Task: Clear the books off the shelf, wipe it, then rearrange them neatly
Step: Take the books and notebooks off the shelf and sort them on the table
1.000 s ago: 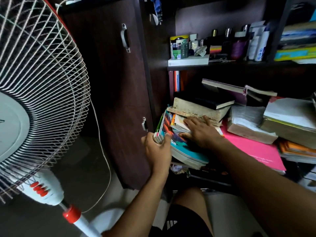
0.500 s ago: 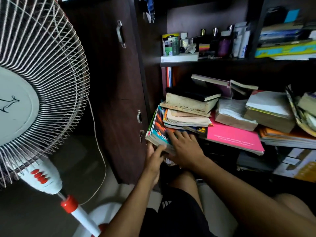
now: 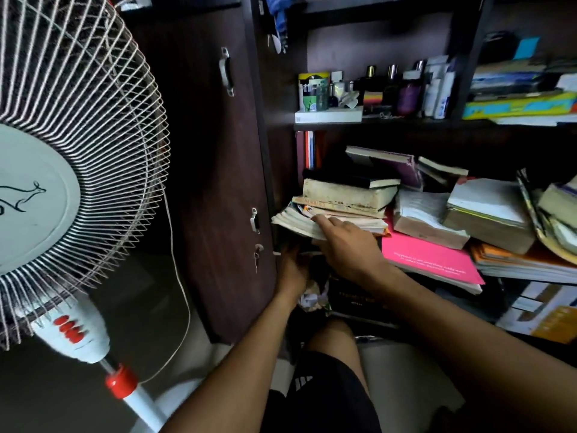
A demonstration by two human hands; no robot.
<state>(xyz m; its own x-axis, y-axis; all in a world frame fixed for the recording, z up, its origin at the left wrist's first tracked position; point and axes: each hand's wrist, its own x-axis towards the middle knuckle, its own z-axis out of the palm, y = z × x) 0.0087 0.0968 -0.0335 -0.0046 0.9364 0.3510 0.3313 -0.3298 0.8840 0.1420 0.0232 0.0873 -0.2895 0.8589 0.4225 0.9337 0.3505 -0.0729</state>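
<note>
On the lower shelf [image 3: 359,128] lies a left pile of books: a black book [image 3: 352,180], a thick worn cream book [image 3: 346,195] and a bundle of thin paperbacks [image 3: 296,221] beneath. My right hand [image 3: 346,245] lies over the paperbacks' front edge, fingers on top and thumb hidden. Below that bundle's left corner my left hand [image 3: 293,267] reaches up; its fingers are lost in shadow. A pink book [image 3: 427,260] and more untidy piles [image 3: 490,214] fill the shelf to the right.
A standing fan [image 3: 62,189] with its cord is close on the left. The dark cupboard door [image 3: 218,182] stands beside the shelf. Bottles and boxes [image 3: 374,92] line the upper shelf. Crumpled paper [image 3: 312,300] and books [image 3: 546,314] lie below. My knee [image 3: 331,345] is in front.
The colourful paperbacks that tilted off the left edge now sit flatter. My left hand dropped from their corner to beneath them. My right hand slid onto their front edge.
</note>
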